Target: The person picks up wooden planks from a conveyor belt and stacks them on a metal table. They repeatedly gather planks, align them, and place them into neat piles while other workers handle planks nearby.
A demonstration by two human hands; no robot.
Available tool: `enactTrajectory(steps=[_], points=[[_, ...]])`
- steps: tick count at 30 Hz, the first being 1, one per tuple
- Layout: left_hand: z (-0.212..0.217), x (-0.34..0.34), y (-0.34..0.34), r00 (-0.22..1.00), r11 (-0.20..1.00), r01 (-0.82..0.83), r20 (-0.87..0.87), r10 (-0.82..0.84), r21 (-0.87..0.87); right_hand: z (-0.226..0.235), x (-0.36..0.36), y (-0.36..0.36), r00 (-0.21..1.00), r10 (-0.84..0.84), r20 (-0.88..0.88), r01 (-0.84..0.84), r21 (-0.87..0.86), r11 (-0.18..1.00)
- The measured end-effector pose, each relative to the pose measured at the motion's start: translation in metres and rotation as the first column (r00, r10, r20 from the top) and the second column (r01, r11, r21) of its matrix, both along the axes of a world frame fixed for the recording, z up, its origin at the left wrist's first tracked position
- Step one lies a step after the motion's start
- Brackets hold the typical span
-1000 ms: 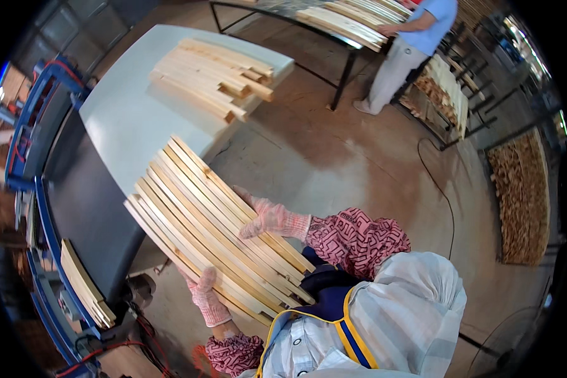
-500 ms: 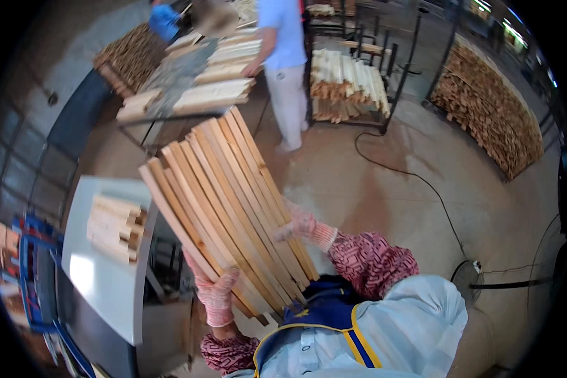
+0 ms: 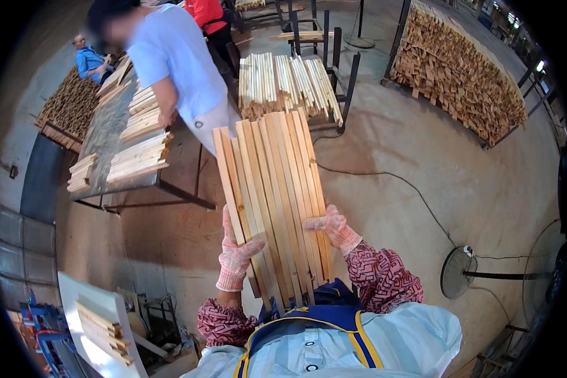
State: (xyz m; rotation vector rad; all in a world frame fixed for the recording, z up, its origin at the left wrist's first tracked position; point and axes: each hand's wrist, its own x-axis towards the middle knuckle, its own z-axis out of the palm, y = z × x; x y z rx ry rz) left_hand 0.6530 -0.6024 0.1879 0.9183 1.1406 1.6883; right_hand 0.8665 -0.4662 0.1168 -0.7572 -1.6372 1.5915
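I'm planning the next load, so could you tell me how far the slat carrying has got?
Done: a bundle of wooden slats is off any surface. In hand: left hand and right hand carry it against the chest. Left: it is not yet set down; the rack of slats lies ahead.

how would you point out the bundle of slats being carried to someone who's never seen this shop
Start at the concrete floor in the picture's middle, in front of the wearer's striped shirt. The slats are a flat fan of pale wood strips, with the gloved left hand and right hand at their sides. Unlike the other stacks, they rest on no table or rack.
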Motion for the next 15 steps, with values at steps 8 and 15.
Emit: enactTrajectory(steps=[8,15], points=[[0.019,-0.077,0.213,0.952,0.957,0.29,0.095,-0.29,0.022,0.012,-0.032,0.162,0.954,-0.152,0.257,0.097,0.214,0.972],[-0.015,-0.146,0.354,0.958,0.963,0.268,-0.105,-0.268,-0.006,-0.005,-0.089,0.274,0.963,-0.236,-0.129,0.186,-0.312,0.932]])
